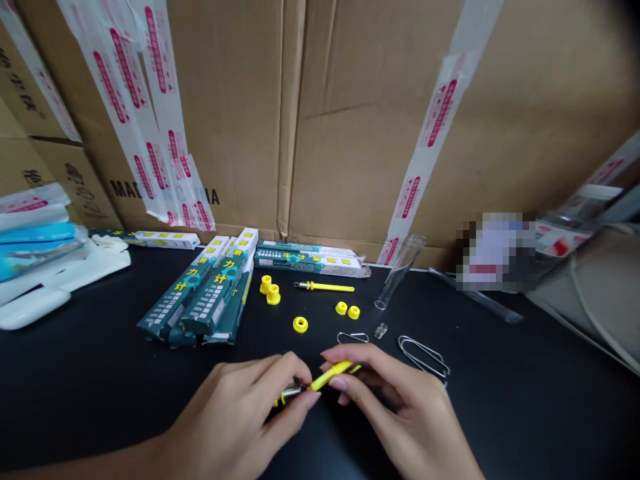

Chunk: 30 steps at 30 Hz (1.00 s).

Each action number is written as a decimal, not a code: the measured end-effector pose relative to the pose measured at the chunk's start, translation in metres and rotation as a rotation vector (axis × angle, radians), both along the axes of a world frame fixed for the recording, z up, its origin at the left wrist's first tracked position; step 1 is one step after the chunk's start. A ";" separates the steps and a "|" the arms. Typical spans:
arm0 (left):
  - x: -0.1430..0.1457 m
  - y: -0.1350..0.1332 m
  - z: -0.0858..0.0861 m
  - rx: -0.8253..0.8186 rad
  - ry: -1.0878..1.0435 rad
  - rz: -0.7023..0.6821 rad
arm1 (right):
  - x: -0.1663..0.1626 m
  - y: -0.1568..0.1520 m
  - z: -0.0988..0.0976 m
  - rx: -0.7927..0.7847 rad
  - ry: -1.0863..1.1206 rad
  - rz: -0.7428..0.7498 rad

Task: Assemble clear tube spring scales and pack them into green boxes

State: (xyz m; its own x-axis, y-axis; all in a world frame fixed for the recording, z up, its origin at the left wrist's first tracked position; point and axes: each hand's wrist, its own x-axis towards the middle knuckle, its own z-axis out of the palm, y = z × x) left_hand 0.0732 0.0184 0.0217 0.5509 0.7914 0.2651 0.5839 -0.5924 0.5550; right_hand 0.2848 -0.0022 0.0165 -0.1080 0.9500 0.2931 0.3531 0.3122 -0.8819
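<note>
Where the head view looks down on a smooth black tabletop (pixel 470 427), the left hand (pixel 245 400) pinches a shiny metal cylinder with a yellow collar (pixel 291 393), and the right hand (pixel 400 400) grips a slim yellow plastic strip (pixel 331 375); the pieces meet between the fingertips, whether joined I cannot tell. Beyond lie a rigid yellow metal-tipped rod (pixel 333 288), a glossy yellow ring (pixel 301 325), a coiled wire spring (pixel 381 331), a clear hollow tube (pixel 400 273) and long green-and-white cardboard boxes (pixel 215 293).
</note>
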 end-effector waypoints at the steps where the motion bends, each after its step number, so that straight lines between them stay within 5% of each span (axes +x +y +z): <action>1: 0.000 0.000 0.000 0.035 0.030 -0.011 | 0.000 0.000 0.000 0.025 0.001 0.009; 8: 0.001 -0.001 0.005 0.409 0.266 -0.084 | 0.001 -0.002 0.003 0.141 -0.007 0.068; 15: 0.001 0.003 -0.004 0.444 0.300 -0.081 | 0.000 -0.006 0.008 0.333 -0.060 0.086; 24: 0.002 0.002 -0.004 0.646 0.233 0.019 | 0.003 -0.002 0.001 0.046 0.023 0.016; 30: 0.004 0.000 -0.001 0.693 0.342 0.046 | 0.003 -0.002 0.001 0.060 -0.023 0.035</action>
State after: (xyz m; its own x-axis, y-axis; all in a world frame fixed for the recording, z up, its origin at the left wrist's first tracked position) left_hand 0.0769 0.0188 0.0211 0.6622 0.5311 0.5286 0.6884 -0.7098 -0.1493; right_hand 0.2882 -0.0045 0.0178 -0.1478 0.9262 0.3468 0.3608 0.3770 -0.8530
